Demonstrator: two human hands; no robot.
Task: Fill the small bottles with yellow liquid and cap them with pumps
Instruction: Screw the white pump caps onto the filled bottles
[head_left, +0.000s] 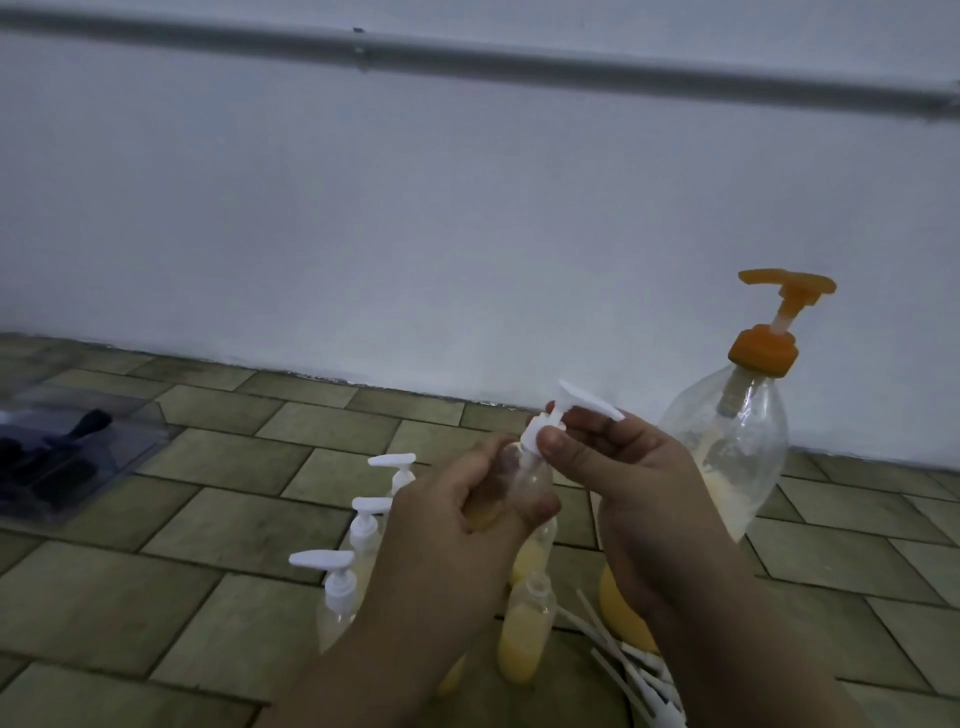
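Note:
My left hand (467, 514) grips a small clear bottle (519, 480) with yellow liquid low in it, held tilted above the floor. My right hand (618, 467) pinches the collar of a white pump (563, 410) seated on that bottle's neck. Three capped small bottles (340, 587) stand in a row at the left, partly behind my left arm. Two uncapped small bottles (524, 634) with yellow liquid stand below my hands. A large clear bottle (737, 441) with an orange pump stands at the right, yellow liquid at its bottom.
Loose white pumps (639, 675) with long tubes lie on the tiled floor at the lower right. A yellow rounded object (618, 608) sits half hidden behind my right wrist. A clear tray (62, 457) with dark items rests at the far left. A white wall runs behind.

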